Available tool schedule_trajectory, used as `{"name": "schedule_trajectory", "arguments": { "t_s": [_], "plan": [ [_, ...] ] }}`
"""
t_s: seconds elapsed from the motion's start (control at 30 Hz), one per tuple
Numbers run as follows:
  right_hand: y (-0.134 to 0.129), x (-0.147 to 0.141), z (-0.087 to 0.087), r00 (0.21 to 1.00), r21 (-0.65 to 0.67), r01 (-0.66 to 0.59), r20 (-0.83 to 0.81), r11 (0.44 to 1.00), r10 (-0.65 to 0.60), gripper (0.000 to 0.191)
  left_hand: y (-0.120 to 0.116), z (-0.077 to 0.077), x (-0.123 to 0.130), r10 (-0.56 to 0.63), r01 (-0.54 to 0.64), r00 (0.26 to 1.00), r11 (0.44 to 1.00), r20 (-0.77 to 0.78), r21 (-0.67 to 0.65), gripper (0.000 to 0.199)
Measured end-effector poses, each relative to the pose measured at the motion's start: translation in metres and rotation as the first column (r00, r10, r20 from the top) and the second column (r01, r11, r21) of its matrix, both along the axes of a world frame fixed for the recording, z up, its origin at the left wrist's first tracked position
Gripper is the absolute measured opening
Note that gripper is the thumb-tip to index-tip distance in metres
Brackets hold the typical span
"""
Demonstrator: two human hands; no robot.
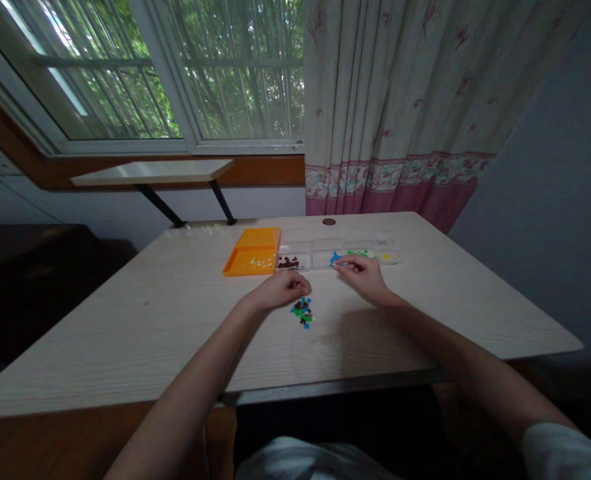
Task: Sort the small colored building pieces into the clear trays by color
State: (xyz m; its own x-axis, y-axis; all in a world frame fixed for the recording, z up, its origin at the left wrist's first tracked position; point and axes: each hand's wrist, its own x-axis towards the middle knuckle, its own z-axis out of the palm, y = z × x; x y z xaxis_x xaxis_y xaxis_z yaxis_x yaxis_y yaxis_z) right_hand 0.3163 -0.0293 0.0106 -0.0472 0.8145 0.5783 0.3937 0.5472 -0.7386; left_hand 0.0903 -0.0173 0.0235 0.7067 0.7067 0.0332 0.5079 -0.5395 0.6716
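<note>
My left hand (286,287) rests just behind a small mixed pile of blue, green and brown pieces (303,312) on the table. Its fingers are curled together, and whatever they may hold is hidden. Over the front of a clear plastic box, my right hand (363,273) pinches thumb and finger together beside some blue pieces (335,257). Anything between those fingertips is too small to name. Brown pieces (289,263) fill the box's left compartment. Green pieces (358,253) and yellow pieces (387,257) lie in compartments farther right, the green ones partly behind my right hand.
An open orange case (256,241) with several white pieces (257,263) stands left of the clear box. The wooden table (175,320) carries a raised shelf (155,172) at its back left. Behind are a window and a curtain (375,133).
</note>
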Motion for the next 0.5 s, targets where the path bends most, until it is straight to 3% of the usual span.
{"name": "schedule_trajectory", "arguments": {
  "t_s": [0.17, 0.3, 0.5],
  "plan": [
    [0.003, 0.007, 0.001, 0.993, 0.034, 0.034, 0.108, 0.999, -0.038, 0.025, 0.002, 0.000, -0.004, 0.028, -0.027, 0.999, 0.999, -0.033, 0.029, 0.027],
    [0.010, 0.024, 0.006, 0.921, 0.095, 0.058, 0.380, 0.994, -0.090, 0.022, 0.002, 0.002, -0.006, 0.043, -0.042, 0.999, 0.998, -0.020, 0.041, 0.027],
    [0.027, 0.058, 0.008, 0.818, 0.128, 0.284, 0.485, 0.950, -0.309, 0.027, 0.002, 0.005, -0.010, 0.068, -0.068, 0.998, 0.997, 0.004, 0.032, 0.025]
  ]
}}
